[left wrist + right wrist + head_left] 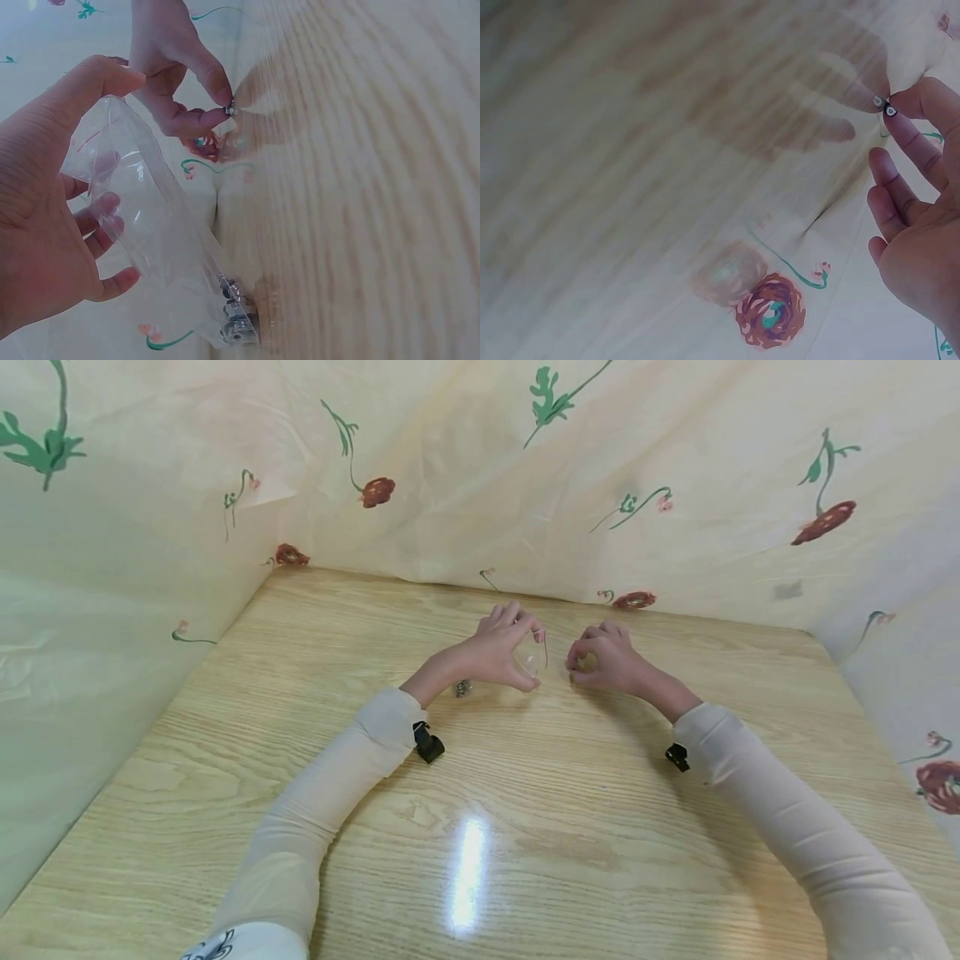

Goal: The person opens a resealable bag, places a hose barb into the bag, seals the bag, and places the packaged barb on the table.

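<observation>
Our left hand (52, 217) is gripping a clear bag (150, 225) (small metal nuts (236, 319) are sitting at its bottom). Our right hand (603, 662) is pinching one nut (230, 109) just beside it, above the table (525, 827).

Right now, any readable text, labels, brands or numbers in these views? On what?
None can be read in any view.
Clear plastic bag held by the left hand: no print shows.
Small metal part pinched by the right hand: too small to show markings.
Flowered cloth round the wooden table: flowers only, no words.
</observation>
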`<state>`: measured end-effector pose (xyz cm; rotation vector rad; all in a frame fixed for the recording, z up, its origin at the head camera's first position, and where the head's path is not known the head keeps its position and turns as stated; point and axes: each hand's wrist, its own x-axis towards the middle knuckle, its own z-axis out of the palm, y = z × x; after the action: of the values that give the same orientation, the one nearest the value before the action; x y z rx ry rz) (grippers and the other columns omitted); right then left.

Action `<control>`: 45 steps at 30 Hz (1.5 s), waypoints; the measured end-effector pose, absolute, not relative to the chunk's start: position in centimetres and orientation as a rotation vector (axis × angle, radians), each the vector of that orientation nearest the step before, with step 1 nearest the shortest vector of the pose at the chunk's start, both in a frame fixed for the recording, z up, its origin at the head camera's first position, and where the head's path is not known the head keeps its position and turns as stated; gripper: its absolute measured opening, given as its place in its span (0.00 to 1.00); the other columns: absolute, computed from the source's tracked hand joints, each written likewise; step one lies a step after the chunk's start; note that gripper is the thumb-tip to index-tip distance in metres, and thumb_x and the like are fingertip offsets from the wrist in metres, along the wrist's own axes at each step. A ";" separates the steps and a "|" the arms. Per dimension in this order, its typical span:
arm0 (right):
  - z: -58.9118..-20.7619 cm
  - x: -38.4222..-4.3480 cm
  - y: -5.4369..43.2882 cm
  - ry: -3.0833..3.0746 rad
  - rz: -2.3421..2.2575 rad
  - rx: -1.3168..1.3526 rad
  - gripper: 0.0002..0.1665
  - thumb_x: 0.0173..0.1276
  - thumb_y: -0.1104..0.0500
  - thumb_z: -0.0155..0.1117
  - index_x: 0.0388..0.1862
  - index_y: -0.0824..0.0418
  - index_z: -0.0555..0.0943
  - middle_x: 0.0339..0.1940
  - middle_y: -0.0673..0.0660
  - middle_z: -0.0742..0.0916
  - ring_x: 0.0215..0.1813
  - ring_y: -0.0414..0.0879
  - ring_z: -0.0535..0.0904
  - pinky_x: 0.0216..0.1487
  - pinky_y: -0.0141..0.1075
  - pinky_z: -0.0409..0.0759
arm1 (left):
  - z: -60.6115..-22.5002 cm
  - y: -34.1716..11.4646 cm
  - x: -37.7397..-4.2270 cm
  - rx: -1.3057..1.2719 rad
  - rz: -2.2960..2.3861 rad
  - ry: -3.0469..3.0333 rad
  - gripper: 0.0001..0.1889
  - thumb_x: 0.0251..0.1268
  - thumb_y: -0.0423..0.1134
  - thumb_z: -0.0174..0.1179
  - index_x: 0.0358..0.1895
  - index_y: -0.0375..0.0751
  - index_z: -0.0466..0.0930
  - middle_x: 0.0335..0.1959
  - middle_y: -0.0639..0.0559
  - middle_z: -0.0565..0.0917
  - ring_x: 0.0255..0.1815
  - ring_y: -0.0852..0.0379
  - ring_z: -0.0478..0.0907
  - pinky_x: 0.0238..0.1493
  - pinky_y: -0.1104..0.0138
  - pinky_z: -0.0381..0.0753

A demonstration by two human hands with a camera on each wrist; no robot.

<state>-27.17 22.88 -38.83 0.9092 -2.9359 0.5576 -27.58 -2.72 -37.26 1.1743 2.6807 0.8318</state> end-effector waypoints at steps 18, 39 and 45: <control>-38.8 -27.0 22.8 -2.974 0.534 0.894 0.02 0.59 0.63 0.71 0.29 0.59 0.84 0.41 0.62 0.84 0.47 0.57 0.66 0.58 0.60 0.56 | -37.4 -2.7 -27.6 1.181 0.822 2.691 0.28 0.55 0.52 0.71 0.54 0.51 0.67 0.56 0.46 0.64 0.59 0.48 0.56 0.58 0.56 0.57; -38.8 -26.8 22.6 -2.990 0.557 0.883 0.02 0.58 0.62 0.71 0.29 0.59 0.85 0.43 0.62 0.83 0.49 0.58 0.65 0.62 0.62 0.54 | -37.4 -2.7 -27.6 1.175 0.822 2.679 0.28 0.55 0.51 0.71 0.54 0.51 0.67 0.56 0.46 0.63 0.58 0.48 0.56 0.58 0.56 0.57; -38.7 -26.7 22.6 -2.983 0.550 0.887 0.02 0.58 0.62 0.72 0.29 0.59 0.85 0.44 0.62 0.83 0.48 0.57 0.65 0.60 0.61 0.55 | -37.3 -2.8 -27.4 1.162 0.812 2.674 0.28 0.55 0.51 0.71 0.55 0.51 0.66 0.55 0.49 0.61 0.59 0.48 0.55 0.58 0.55 0.57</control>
<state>-26.72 22.63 -38.75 0.8872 -2.9825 0.5498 -27.42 -2.76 -37.28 1.1616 2.6739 0.8123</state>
